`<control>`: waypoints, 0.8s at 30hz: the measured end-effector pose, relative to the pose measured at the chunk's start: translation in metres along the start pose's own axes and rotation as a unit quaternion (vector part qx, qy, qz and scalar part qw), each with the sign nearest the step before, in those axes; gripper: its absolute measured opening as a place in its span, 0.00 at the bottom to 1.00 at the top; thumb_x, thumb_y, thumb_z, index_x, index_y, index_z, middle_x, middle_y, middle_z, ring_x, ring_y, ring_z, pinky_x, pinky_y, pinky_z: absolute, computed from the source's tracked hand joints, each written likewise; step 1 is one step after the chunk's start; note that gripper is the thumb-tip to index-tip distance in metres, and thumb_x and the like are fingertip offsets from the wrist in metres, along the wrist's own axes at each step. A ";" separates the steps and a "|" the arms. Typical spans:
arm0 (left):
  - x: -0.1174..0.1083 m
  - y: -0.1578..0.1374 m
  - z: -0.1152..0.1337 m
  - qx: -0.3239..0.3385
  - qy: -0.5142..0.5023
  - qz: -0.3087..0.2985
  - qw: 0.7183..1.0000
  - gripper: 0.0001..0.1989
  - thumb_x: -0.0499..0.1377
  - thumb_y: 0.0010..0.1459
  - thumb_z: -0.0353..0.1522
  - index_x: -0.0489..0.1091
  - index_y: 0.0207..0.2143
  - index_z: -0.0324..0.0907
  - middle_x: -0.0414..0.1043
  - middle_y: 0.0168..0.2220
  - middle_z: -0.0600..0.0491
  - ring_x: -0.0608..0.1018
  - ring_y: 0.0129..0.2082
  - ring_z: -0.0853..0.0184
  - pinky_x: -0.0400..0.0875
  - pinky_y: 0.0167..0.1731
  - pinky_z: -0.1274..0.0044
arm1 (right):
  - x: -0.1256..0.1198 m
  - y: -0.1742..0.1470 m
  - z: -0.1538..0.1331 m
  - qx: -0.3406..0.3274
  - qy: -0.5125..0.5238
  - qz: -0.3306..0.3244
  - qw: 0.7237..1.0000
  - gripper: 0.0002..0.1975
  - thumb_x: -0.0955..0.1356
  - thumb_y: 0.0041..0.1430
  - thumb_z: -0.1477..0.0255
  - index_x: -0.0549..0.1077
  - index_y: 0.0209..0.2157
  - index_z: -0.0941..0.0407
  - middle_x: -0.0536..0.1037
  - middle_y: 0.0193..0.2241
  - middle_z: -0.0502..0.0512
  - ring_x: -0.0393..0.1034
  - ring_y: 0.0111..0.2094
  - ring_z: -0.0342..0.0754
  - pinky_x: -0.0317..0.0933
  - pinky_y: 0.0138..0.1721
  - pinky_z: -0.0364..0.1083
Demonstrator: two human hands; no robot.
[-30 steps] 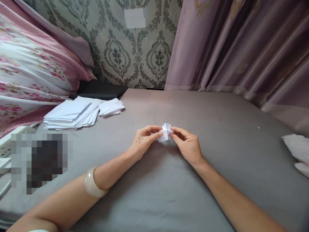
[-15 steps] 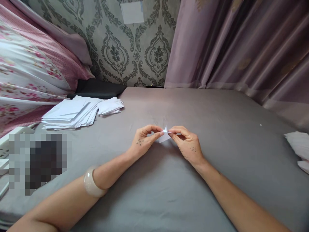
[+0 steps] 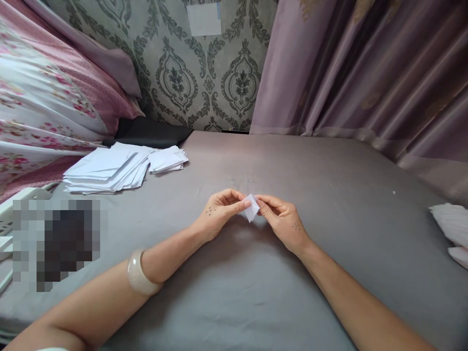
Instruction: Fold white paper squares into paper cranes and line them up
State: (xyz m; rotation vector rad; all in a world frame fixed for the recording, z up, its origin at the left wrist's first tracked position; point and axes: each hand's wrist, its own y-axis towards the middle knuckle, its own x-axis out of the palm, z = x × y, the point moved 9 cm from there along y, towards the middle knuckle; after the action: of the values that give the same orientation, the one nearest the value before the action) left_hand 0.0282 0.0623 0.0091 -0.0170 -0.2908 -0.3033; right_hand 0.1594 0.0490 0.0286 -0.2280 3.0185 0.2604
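Observation:
A small folded piece of white paper (image 3: 252, 208), roughly diamond-shaped, is held up above the grey sheet (image 3: 234, 292). My left hand (image 3: 222, 210) pinches its left side, the thumb lying across the front face. On the other side, the thumb and fingers of my right hand (image 3: 283, 218) close on the right edge. The fingertips behind the paper are partly hidden. A pale bangle (image 3: 141, 275) circles my left forearm.
To the far left lie a large stack of white paper (image 3: 106, 168) and a smaller stack (image 3: 168, 160), before a black item (image 3: 149, 131). A blurred-out patch (image 3: 68, 243) covers something at left. White cloth (image 3: 451, 224) lies at the right edge; curtains (image 3: 329, 63) hang behind.
The paper stood with a raised point between my fingers; now it is a flattened diamond facing me. My left thumb has shifted onto its front. Both hands stay nearly in place.

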 end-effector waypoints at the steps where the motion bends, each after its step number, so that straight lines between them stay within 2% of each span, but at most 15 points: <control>1: -0.003 0.001 -0.003 -0.008 -0.008 0.013 1.000 0.11 0.68 0.49 0.36 0.70 0.28 0.38 0.74 0.30 0.54 0.74 0.31 0.71 0.65 0.38 0.76 | 0.000 0.000 0.001 0.005 0.003 -0.003 1.000 0.12 0.67 0.58 0.61 0.78 0.39 0.52 0.80 0.36 0.52 0.73 0.37 0.46 0.66 0.42 0.46; 4: -0.010 0.002 -0.006 -0.017 -0.020 0.052 0.998 0.12 0.69 0.46 0.35 0.70 0.27 0.38 0.74 0.28 0.55 0.74 0.30 0.72 0.65 0.36 0.77 | 0.003 0.000 0.004 0.021 0.034 -0.019 0.999 0.16 0.64 0.60 0.59 0.77 0.42 0.53 0.80 0.35 0.53 0.73 0.35 0.45 0.67 0.40 0.47; 8: -0.012 0.001 -0.004 -0.014 -0.006 0.067 0.998 0.13 0.69 0.46 0.36 0.70 0.27 0.38 0.74 0.28 0.55 0.73 0.29 0.73 0.65 0.35 0.78 | 0.007 0.000 0.008 0.043 0.067 -0.017 0.997 0.16 0.72 0.50 0.63 0.74 0.41 0.54 0.79 0.36 0.54 0.74 0.39 0.47 0.67 0.44 0.49; 10: -0.009 0.000 -0.002 -0.012 0.007 0.063 0.998 0.13 0.69 0.45 0.36 0.70 0.27 0.38 0.73 0.27 0.56 0.73 0.29 0.73 0.65 0.35 0.79 | 0.007 0.000 0.010 0.048 0.062 -0.008 0.997 0.16 0.73 0.48 0.64 0.74 0.40 0.54 0.80 0.36 0.54 0.74 0.39 0.48 0.67 0.45 0.49; 15: 0.000 -0.001 -0.005 -0.022 -0.003 0.023 1.000 0.14 0.70 0.45 0.34 0.71 0.32 0.39 0.75 0.30 0.56 0.75 0.31 0.72 0.67 0.36 0.78 | 0.002 0.000 0.014 0.060 0.051 0.015 0.997 0.14 0.71 0.52 0.62 0.75 0.38 0.55 0.80 0.33 0.53 0.74 0.34 0.46 0.68 0.41 0.49; 18: -0.003 0.000 -0.007 -0.027 0.002 0.034 0.999 0.13 0.69 0.45 0.35 0.70 0.29 0.38 0.74 0.29 0.56 0.74 0.29 0.73 0.67 0.35 0.79 | 0.001 0.000 0.013 0.061 0.044 0.021 0.997 0.14 0.71 0.52 0.62 0.76 0.38 0.55 0.80 0.33 0.53 0.74 0.34 0.46 0.68 0.41 0.49; 21: -0.005 0.001 -0.007 -0.024 0.011 0.045 0.999 0.14 0.70 0.44 0.35 0.68 0.27 0.37 0.73 0.27 0.56 0.73 0.28 0.74 0.66 0.34 0.79 | 0.002 0.000 0.012 0.054 0.049 0.013 0.997 0.16 0.72 0.50 0.62 0.76 0.39 0.54 0.80 0.36 0.54 0.74 0.38 0.48 0.67 0.43 0.49; 24: -0.005 0.002 -0.005 -0.006 -0.002 0.038 0.999 0.18 0.70 0.44 0.34 0.66 0.33 0.39 0.72 0.28 0.57 0.73 0.29 0.73 0.66 0.34 0.79 | 0.003 0.001 0.012 0.051 0.026 0.008 0.998 0.15 0.71 0.51 0.62 0.77 0.39 0.54 0.80 0.36 0.54 0.74 0.37 0.47 0.67 0.41 0.48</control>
State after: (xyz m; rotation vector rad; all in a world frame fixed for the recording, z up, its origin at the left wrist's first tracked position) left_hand 0.0259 0.0650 0.0035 -0.0413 -0.2915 -0.2288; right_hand 0.1574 0.0513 0.0161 -0.2063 3.0751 0.1037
